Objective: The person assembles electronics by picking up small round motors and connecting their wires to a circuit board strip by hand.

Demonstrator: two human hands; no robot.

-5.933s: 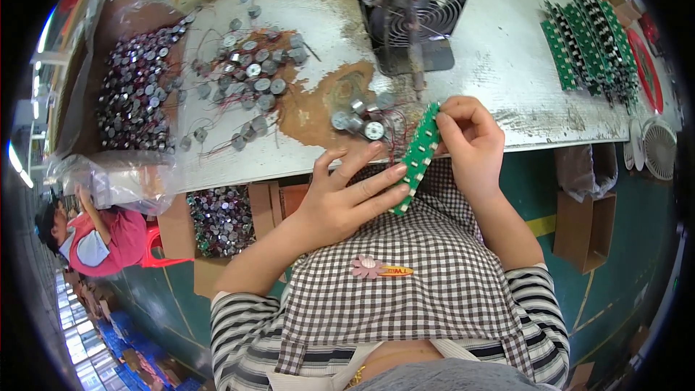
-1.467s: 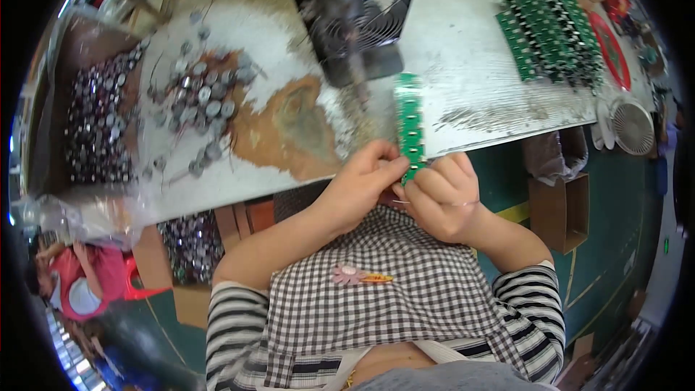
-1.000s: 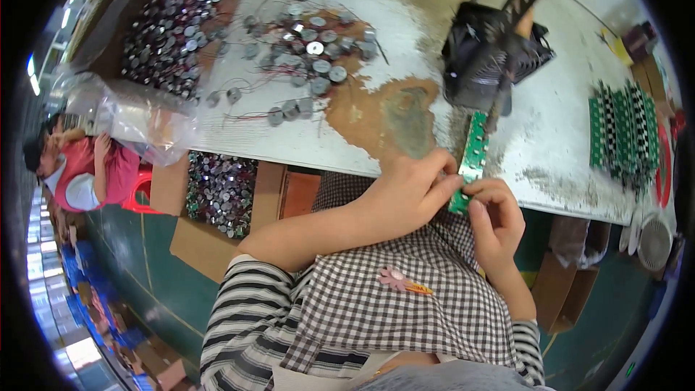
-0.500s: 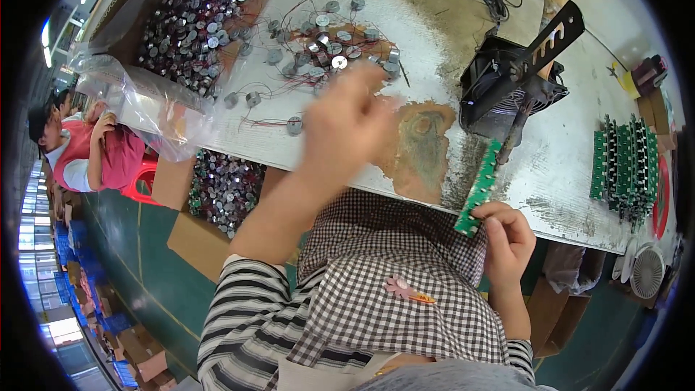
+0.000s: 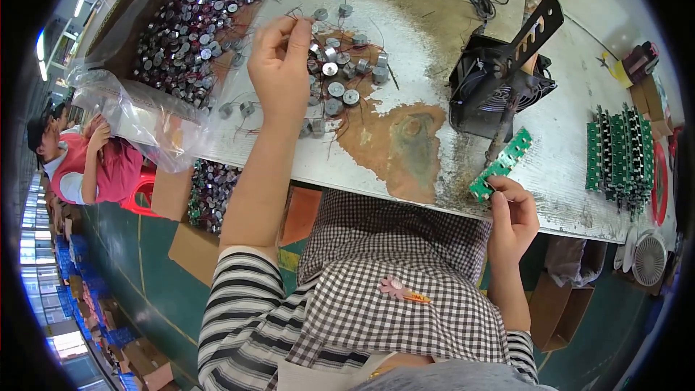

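Note:
My left hand (image 5: 281, 65) is over the far-left part of the worktable, thumb and fingers closed together in a pinch. Fine reddish wires show at its fingertips; whatever is between them is too small to make out. Just right of it lies a loose group of small round metal motors (image 5: 336, 90) with thin wires. Near the table's front edge, my right hand (image 5: 512, 211) grips the lower end of a narrow green circuit board (image 5: 502, 165). The board tilts up to the right, in front of a black fan (image 5: 474, 80) with a slotted black bar (image 5: 537, 32) above it.
A lined carton (image 5: 184, 36) full of motors stands at the far left, clear plastic (image 5: 137, 105) over its edge. Below is another box of motors (image 5: 214, 192). Stacked green boards (image 5: 619, 159) stand at right. A person in red (image 5: 98, 166) sits at left.
My left hand has moved left and away from me across the motors, its fingers now pinched. My right hand has raised the green board slightly and tilted it further to the right.

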